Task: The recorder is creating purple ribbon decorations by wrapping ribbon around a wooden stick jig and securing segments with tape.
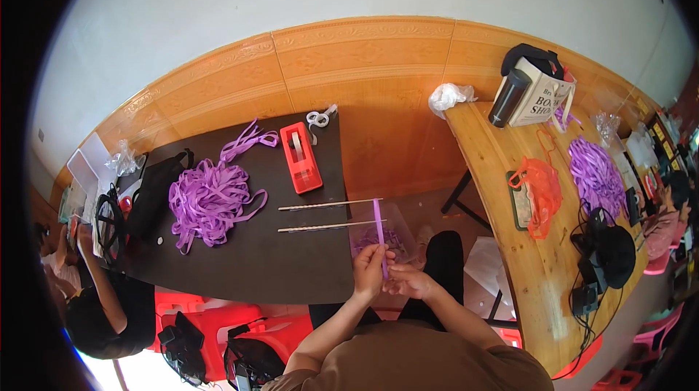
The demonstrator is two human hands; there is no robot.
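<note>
A strip of purple ribbon (pixel 379 229) runs up from my hands and lies across the free ends of two thin twisted sticks (pixel 331 204). The sticks lie parallel on the dark table (pixel 291 267), their ends jutting past its right edge. My left hand (pixel 369 271) pinches the ribbon below the nearer stick. Just beneath, my right hand (pixel 411 282) has its fingers closed at the ribbon's lower end. On the table to the left rests a large tangled heap of purple ribbon (pixel 207 202).
A red tape dispenser (pixel 301 159) and white-handled scissors (pixel 318 119) are at the table's far side. Under the sticks is a clear bin (pixel 408 225) with purple scraps. A wooden table (pixel 488 172) stands right, holding more ribbon (pixel 595 176). Another person (pixel 109 311) sits at left.
</note>
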